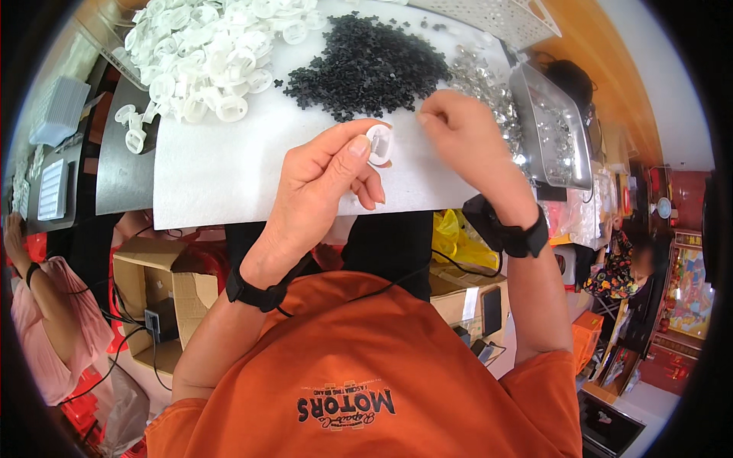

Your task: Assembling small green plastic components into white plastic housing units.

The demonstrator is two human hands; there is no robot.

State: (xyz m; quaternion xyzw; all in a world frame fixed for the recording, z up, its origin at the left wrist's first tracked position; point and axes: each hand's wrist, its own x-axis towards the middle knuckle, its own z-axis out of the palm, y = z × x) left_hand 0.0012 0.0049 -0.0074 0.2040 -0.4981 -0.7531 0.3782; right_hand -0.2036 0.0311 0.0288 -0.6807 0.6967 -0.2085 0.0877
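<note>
Between thumb and fingers, my left hand (pixel 321 169) holds a small white plastic part (pixel 379 145), rounded with an opening in its middle. My right hand (pixel 467 137) is to the right of that part, apart from it, beside the near right edge of a heap of small black cross-shaped pieces (pixel 359 72). Its fingers are curled together, and whatever they may hold is hidden. Many similar white plastic parts (pixel 198 65) are piled at the far left. Small shiny metal pieces (pixel 482 80) lie scattered beyond my right hand.
A white foam sheet (pixel 221 187) covers the worktop. At right stands a metal tray (pixel 563 182) with shiny pieces; a white perforated basket (pixel 500 19) is at the back. Cardboard boxes (pixel 145 263) and cables sit below. Other people are at the left (pixel 53 336) and right (pixel 615 267).
</note>
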